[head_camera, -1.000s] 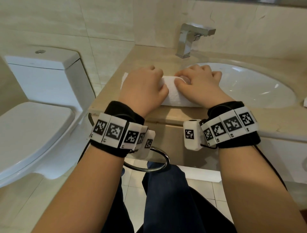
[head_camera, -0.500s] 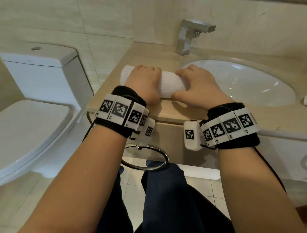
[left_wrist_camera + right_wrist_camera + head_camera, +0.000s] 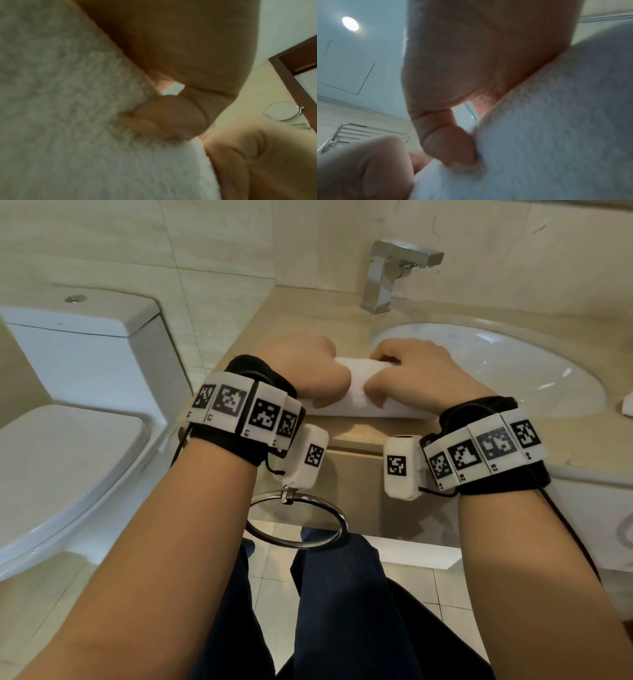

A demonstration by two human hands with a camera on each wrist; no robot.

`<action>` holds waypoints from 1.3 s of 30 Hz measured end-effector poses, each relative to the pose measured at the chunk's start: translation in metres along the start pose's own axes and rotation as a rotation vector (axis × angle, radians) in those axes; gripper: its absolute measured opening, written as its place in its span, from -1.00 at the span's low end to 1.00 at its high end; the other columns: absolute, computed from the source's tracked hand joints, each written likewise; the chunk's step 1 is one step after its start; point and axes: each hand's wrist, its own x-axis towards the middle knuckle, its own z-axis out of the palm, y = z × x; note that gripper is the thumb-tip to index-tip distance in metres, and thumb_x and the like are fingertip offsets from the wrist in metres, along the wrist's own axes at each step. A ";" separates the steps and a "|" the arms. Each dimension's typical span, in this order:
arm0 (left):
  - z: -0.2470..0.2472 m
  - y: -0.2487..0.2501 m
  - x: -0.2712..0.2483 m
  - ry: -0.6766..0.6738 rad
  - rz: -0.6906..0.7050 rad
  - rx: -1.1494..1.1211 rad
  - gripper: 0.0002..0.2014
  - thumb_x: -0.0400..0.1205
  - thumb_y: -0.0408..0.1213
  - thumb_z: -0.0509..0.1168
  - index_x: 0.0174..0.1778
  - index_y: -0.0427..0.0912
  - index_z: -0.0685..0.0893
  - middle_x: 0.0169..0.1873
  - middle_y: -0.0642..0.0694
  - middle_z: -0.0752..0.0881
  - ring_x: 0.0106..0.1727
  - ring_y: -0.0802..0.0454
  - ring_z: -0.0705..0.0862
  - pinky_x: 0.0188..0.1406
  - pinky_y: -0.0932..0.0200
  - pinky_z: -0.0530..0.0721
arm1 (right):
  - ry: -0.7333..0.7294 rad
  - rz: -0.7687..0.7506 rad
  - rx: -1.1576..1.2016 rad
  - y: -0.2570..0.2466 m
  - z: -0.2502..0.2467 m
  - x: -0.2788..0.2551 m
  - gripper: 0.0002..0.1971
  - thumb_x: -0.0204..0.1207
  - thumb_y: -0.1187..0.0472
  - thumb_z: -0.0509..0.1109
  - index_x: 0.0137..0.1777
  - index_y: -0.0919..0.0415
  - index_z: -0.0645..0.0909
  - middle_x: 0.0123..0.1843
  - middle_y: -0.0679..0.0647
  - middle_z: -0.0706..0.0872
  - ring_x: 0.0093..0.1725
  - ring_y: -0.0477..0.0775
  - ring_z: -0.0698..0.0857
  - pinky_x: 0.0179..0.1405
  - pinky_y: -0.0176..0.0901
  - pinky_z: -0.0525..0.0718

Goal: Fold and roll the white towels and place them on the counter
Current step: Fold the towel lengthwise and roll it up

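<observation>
Head cam looks down at a beige stone counter (image 3: 349,436) running along a tiled bathroom wall, with a white toilet (image 3: 68,460) off to the left and a round white sink (image 3: 513,361) sunk into the counter on the right. Chrome faucet (image 3: 390,275) stands at the back edge of the basin. Lower down, a chrome towel ring (image 3: 298,522) hangs off the front of the vanity, just under the left wrist.

So the white towel (image 3: 356,395) is rolled into a tight log lying on the counter near its front edge, just left of the sink. Both hands are on top of it side by side, almost touching each other. Left hand (image 3: 305,368) has its fingers curled over the far side of the roll and its thumb tucked against the near side. Right hand (image 3: 407,371) is the same deal, fingers hooked over the top, thumb pressing into the terry on the near side.

Wrist cams are super close and blurry, but each one shows a thumb (image 3: 171,115) dug into the fuzzy cloth, and the right one too (image 3: 450,146).
</observation>
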 end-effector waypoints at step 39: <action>0.008 -0.013 0.016 0.061 0.085 0.307 -0.44 0.48 -0.10 0.29 0.43 -0.03 0.37 0.25 -0.11 0.57 0.34 -0.14 0.47 0.48 -0.08 0.23 | 0.080 -0.059 -0.102 0.002 0.007 0.019 -0.65 0.71 0.04 -0.08 0.29 0.03 0.49 0.00 0.00 0.68 0.25 0.09 0.58 0.60 0.15 -0.08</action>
